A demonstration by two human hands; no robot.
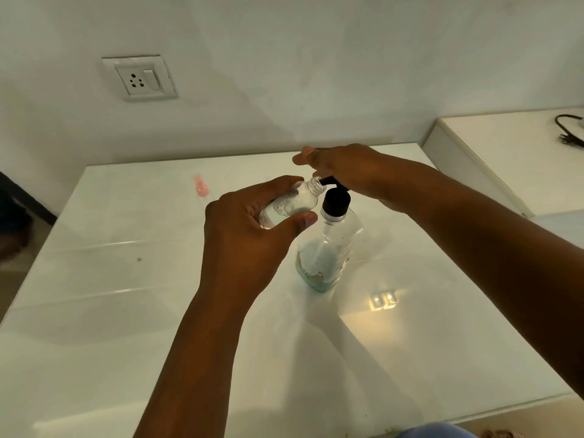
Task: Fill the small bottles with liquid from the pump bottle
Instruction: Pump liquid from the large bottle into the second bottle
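A clear pump bottle with a black pump head stands upright near the middle of the white table; bluish liquid fills its lower part. My left hand grips a small clear bottle, tilted, with its open neck right at the black spout. Some clear liquid lies inside the small bottle. My right hand rests on top of the pump head, fingers stretched out to the left over it.
A small pink object lies on the table at the back left. A wall socket sits on the wall behind. A higher white ledge with a black cable stands at the right.
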